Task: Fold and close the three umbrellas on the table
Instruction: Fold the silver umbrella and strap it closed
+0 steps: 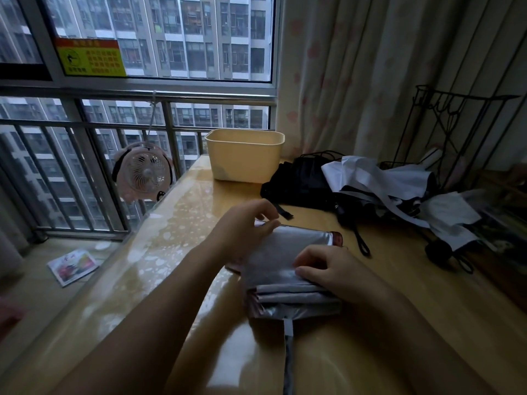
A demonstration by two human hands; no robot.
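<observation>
Glossy table (176, 252) under a high window, grey light. The silver umbrella (285, 252) lies near centre, canopy flattened, pleats stacked at its near edge. Your left hand (242, 226) pinches the far-left canopy edge, fingers curled. Your right hand (328, 269) clamps bent fingers on the near pleats.

Step, as I read it: pleating the first umbrella. Next calls for a tight roll, then wrapping the strap (288, 352) that trails toward you.

The black umbrella (299, 183) and the white-and-black umbrella (399, 189) lie tangled far right, boundaries unclear. The silver one's handle is hidden.
</observation>
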